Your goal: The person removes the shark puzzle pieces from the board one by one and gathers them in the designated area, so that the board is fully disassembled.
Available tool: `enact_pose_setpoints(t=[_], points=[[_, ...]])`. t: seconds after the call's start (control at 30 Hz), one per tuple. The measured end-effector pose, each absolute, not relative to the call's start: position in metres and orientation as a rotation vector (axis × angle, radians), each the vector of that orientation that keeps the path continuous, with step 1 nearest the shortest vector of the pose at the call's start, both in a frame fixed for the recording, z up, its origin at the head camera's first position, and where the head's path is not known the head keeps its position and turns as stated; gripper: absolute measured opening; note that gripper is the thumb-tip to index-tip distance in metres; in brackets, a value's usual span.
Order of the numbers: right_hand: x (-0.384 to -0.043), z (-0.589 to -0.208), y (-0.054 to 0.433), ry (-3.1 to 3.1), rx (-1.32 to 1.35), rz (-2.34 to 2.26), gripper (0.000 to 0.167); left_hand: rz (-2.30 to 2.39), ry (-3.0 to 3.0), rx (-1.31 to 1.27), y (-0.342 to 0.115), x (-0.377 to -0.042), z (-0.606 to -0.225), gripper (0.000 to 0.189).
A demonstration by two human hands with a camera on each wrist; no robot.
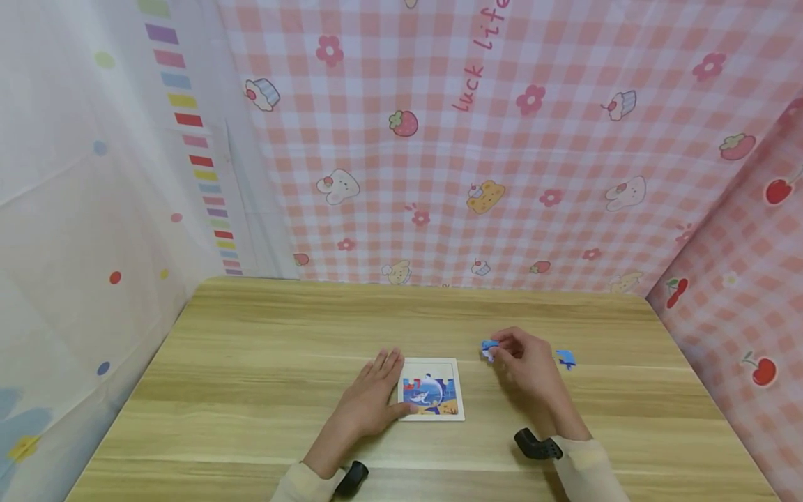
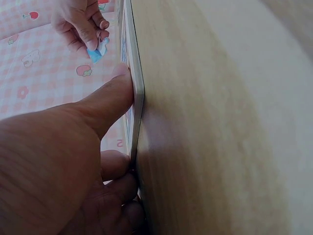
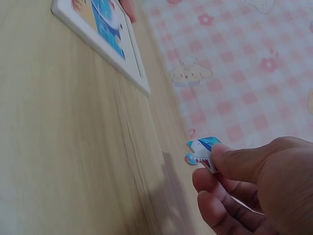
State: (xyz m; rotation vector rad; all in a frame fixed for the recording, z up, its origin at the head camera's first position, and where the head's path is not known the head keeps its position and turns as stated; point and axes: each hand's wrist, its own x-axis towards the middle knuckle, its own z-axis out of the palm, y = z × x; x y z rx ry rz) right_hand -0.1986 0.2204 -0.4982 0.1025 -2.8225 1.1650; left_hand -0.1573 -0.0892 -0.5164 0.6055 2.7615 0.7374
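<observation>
A white-framed jigsaw puzzle (image 1: 461, 390) lies on the table, its lower part filled with a blue sea picture and its upper part bare. My left hand (image 1: 374, 397) rests at the frame's left side with fingers stretched along the edge. Its thumb (image 2: 112, 95) presses on the lower left of the board. To the right of the frame, my right hand (image 1: 530, 362) pinches a blue and white puzzle piece (image 3: 203, 152) between thumb and fingers, held above the table. Another blue puzzle piece (image 1: 566, 359) lies just right of this hand.
The wooden table (image 1: 251, 362) extends around the puzzle. A pink checked cloth (image 1: 439, 174) hangs behind its far edge, with more cloth at both sides. Black bands (image 1: 537, 444) are worn on both wrists.
</observation>
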Motion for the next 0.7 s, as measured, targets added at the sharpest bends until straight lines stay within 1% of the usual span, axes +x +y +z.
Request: enact_pose_setpoints(t=[0.33,0.7], points=[[-0.202,-0.501,0.246,-2.797,0.078,1.139,0.015,0.741,2.759,0.603,-0.089,-0.157,-0.516,0.092],[-0.205,-0.503,0.259,-2.828,0.083,1.078,0.011,0.746,2.749,0.605,-0.089,-0.158,-0.516,0.091]])
